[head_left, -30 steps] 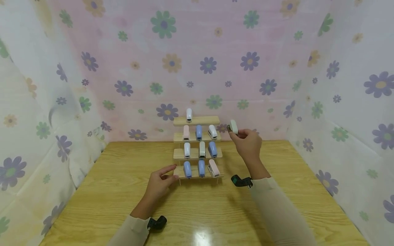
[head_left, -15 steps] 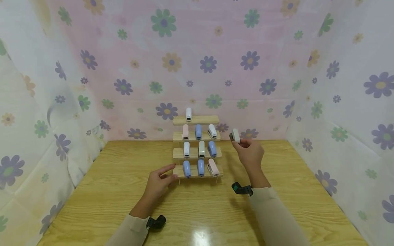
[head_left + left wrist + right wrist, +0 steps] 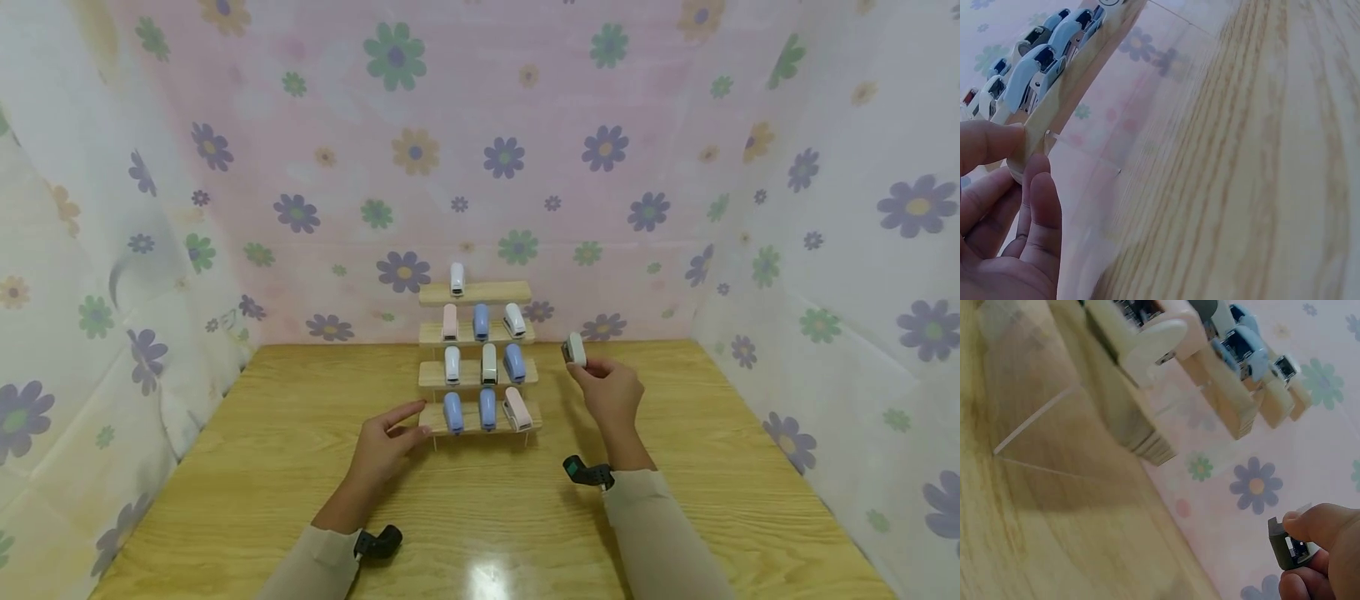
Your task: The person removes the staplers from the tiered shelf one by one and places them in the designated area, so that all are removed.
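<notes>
In the head view my right hand (image 3: 613,392) pinches a small pale green stapler (image 3: 575,350) between thumb and fingers, held up to the right of a tiered wooden display stand (image 3: 498,292). The right wrist view shows the dark grey base of that stapler (image 3: 1282,550) under the thumb. My left hand (image 3: 381,450) grips the left end of the lowest shelf, and the left wrist view has its thumb and fingers on either side of the board (image 3: 1038,128). Nearest to it on that shelf stands a blue stapler (image 3: 453,412), with another blue stapler (image 3: 487,408) and a pink stapler (image 3: 517,408) beside it.
Higher tiers carry several more staplers: a white stapler (image 3: 457,279) alone on top, and a green stapler (image 3: 489,364) and a blue stapler (image 3: 514,362) one tier above the lowest. Thin clear side supports (image 3: 1038,422) bear the shelves. Flowered cloth (image 3: 480,167) surrounds the wooden table (image 3: 300,400).
My right hand has come down and slightly nearer with the green stapler, beside the stand. My left hand has kept its hold on the lowest shelf.
</notes>
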Motion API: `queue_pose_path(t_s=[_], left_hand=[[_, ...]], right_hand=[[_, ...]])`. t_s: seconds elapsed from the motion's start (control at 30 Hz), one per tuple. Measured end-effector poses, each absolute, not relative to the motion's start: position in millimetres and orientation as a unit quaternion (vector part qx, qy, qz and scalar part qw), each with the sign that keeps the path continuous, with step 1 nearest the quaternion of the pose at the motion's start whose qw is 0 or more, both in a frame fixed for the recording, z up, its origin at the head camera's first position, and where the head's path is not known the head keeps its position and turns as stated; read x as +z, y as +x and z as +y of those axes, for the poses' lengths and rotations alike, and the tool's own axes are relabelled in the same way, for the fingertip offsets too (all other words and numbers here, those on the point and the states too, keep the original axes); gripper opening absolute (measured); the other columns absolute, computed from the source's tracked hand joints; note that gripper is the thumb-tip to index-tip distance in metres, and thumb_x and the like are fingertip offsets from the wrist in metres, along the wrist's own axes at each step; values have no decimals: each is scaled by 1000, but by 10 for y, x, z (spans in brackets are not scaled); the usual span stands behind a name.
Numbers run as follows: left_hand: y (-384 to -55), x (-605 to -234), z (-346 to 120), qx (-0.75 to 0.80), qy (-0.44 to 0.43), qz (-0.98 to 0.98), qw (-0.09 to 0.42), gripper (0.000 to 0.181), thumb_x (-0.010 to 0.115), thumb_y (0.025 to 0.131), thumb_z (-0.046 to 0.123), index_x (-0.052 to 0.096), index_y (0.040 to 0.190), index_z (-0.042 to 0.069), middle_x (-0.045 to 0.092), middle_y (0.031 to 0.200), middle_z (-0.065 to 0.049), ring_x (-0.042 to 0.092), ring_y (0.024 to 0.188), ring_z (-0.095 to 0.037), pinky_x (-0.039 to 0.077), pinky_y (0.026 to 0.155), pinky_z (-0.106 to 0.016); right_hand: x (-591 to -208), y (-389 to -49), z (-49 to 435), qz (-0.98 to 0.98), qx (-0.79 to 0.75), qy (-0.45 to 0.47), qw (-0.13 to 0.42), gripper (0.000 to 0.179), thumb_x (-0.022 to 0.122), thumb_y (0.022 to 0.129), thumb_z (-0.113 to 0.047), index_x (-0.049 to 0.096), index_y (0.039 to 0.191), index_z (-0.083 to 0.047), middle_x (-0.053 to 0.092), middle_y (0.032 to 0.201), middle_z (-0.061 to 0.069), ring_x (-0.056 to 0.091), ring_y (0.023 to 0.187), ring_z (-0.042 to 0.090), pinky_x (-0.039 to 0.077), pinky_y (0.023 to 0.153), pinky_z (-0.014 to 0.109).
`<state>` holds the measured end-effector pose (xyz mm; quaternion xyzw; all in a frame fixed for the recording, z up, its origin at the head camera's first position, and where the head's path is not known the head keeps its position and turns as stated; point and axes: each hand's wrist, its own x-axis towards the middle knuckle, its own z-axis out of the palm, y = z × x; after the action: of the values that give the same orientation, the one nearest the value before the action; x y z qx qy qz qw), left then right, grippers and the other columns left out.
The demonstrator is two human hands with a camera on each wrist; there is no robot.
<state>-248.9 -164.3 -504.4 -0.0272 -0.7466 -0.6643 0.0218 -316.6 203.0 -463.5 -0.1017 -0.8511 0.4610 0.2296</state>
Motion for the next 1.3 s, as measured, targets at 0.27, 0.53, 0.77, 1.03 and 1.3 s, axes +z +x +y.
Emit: queue_pose_path(t_s=[0.27,0.53,0.77,1.03,1.3], left_hand=[[-2502,-5072,-1649,-662,-28,-748,31,45,82,89,12,72,133,11,66,140,-13,72,85,-10,57,66,-23],[-2497,-5028,-1669,-652,-34,-757,25,46,83,89,16,72,134,15,65,142,-9,72,90,-13,58,71,-25],[-2484,-5022,-1680,-655,-31,-755,21,46,83,89,15,72,134,17,65,142,-7,72,89,-14,57,70,-24],[-2502,-5051,-1673,-654,-29,-756,19,45,83,89,17,72,133,17,66,140,-7,72,88,-12,57,69,-24],[-2495,-5060,-1678,-657,-32,-753,17,45,83,90,18,72,133,17,67,139,-7,72,86,-13,56,67,-25]], right_hand=[[-4872,-3230,2024,-859,459,-113,195,37,83,87,-44,83,106,-11,81,98,7,74,85,25,57,66,32],[-4985,-3246,1995,-867,458,-105,170,34,83,88,-41,83,105,-11,80,101,8,72,92,29,59,76,44],[-5036,-3250,2008,-873,451,-100,157,34,83,88,-38,83,106,-9,80,104,11,73,94,31,60,78,46],[-5063,-3252,2018,-877,441,-101,161,31,84,88,-37,84,102,-10,80,101,10,72,95,31,59,81,46],[-5056,-3235,2009,-879,439,-104,153,33,83,88,-37,83,103,-7,79,103,13,71,96,33,59,80,48]])
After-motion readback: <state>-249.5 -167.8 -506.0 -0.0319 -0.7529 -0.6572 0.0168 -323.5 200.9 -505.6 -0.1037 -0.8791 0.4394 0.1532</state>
